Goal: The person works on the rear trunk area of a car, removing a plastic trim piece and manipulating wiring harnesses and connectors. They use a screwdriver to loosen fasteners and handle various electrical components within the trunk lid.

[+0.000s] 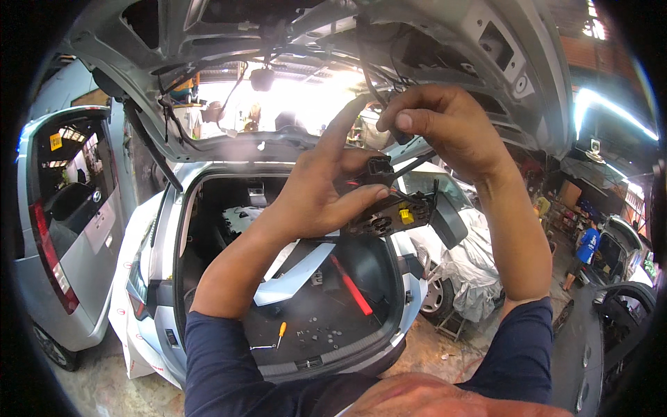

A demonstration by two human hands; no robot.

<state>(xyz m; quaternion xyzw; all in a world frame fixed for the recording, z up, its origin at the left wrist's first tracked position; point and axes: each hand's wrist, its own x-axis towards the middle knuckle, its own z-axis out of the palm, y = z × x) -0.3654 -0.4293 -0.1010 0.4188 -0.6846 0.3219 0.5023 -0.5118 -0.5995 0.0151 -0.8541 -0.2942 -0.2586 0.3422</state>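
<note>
Under the raised tailgate (306, 38), both my hands are lifted in front of me. My left hand (316, 184) grips a dark wired plastic part, its thumb in front and its index finger stretched upward. The wired plastic part (379, 224) carries a yellow piece (406, 216) and a dark flap on its right; a black connector (380, 165) with red wires sits above. My right hand (445, 128) is higher, thumb and fingers curled in a pinch beside hanging cables (369, 66). What lies between those fingertips is mostly hidden; a small dark shape shows under them.
Below lies the car's open cargo area with its dark floor (292, 330), holding a red-handled bar (353, 286), a yellow screwdriver (282, 329), white panels (295, 274) and several small fasteners. A silver van (83, 229) stands left, a covered vehicle (465, 260) right, a person (587, 243) farther off.
</note>
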